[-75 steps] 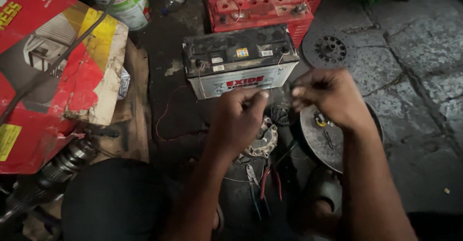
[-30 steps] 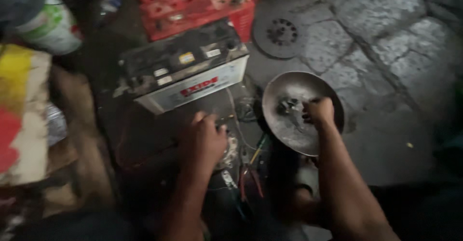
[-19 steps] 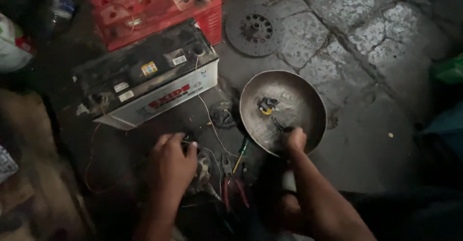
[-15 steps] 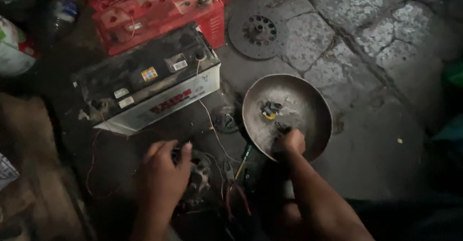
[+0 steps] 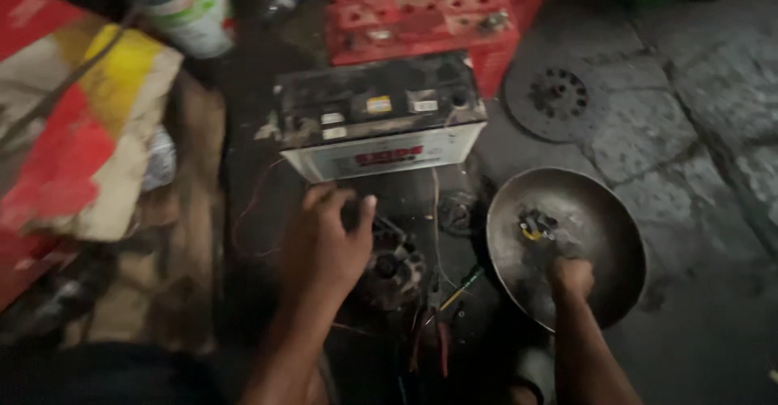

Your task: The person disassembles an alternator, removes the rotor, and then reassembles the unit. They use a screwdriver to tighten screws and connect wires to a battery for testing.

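Observation:
My left hand (image 5: pixel 328 239) rests on a round metal machine part (image 5: pixel 393 269) with dark windings that sits on the floor in front of a dirty car battery (image 5: pixel 377 117). Its fingers curl over the part's top edge. My right hand (image 5: pixel 571 275) is inside a shallow round metal dish (image 5: pixel 604 219), fingers closed, near the small parts with a yellow piece (image 5: pixel 535 225) lying in the dish. What the fingers pinch is hidden. Thin wires (image 5: pixel 433 211) run from the battery down to the part.
Pliers with red handles (image 5: pixel 429 332) and a screwdriver (image 5: pixel 462 287) lie by the part. A red battery (image 5: pixel 421 20) stands behind the grey one. A red and yellow carton (image 5: pixel 77 130) is at the left, a round drain cover (image 5: pixel 557 99) on the stone floor.
My right hand left the machine part and moved right into the metal dish. My left hand stayed on the part. The camera view swung about.

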Motion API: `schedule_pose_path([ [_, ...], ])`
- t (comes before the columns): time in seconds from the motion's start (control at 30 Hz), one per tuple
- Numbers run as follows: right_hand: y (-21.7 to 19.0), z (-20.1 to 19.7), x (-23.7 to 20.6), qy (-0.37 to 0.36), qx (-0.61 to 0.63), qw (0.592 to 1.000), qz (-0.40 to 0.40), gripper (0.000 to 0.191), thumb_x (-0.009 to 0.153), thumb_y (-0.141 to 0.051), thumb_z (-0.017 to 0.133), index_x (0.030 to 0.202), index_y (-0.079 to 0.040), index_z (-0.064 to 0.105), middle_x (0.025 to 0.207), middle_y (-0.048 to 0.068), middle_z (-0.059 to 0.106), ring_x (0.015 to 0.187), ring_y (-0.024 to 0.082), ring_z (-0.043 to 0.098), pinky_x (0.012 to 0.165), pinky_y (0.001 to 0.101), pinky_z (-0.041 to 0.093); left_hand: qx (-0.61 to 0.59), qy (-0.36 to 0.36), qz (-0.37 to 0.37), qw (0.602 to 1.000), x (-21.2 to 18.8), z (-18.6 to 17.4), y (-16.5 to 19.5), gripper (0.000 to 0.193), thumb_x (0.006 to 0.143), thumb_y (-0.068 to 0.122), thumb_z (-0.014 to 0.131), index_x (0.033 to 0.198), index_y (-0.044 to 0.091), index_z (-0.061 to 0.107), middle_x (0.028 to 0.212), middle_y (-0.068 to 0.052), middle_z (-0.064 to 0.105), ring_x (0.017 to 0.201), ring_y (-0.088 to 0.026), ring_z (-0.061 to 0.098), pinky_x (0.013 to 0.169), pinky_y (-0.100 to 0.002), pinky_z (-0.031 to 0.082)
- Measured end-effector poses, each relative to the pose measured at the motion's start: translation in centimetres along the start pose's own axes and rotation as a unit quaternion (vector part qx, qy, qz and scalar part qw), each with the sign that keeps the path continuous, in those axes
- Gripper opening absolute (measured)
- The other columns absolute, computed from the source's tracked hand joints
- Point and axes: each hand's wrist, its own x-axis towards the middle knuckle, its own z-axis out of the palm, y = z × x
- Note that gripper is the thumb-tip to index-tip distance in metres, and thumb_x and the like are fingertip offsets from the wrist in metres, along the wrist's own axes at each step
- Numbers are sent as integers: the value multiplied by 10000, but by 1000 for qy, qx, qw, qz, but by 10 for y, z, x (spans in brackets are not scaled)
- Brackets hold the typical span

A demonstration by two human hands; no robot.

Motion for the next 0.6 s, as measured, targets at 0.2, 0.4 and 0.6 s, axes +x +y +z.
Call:
schedule_pose_path([
  [0.2,-105,-55,-59,-172,242,932,-206,179,946,-19,583,1010,62,729,804,149,722,637,235,637,534,361,471,-143,68,60,986,-13,-25,1,338,929,224,721,1215,47,689,1215,-163,710,1070,-328,719,876,-436,590],
  [0.4,-176,-95,-210,-276,125,785,-541,245,756,22,733,1000,17,715,886,82,738,819,149,673,694,306,559,-330,-79,8,941,-27,-36,18,487,880,193,754,1332,119,591,1154,-113,728,938,-216,775,749,-334,636],
  [0.6,-183,-95,-284,-299,127,805,-497,83,921,-36,667,988,-1,702,811,81,772,741,137,718,682,302,565,-266,-16,66,962,-34,-35,1,235,869,118,760,1094,49,771,957,-157,792,838,-230,790,728,-359,611],
])
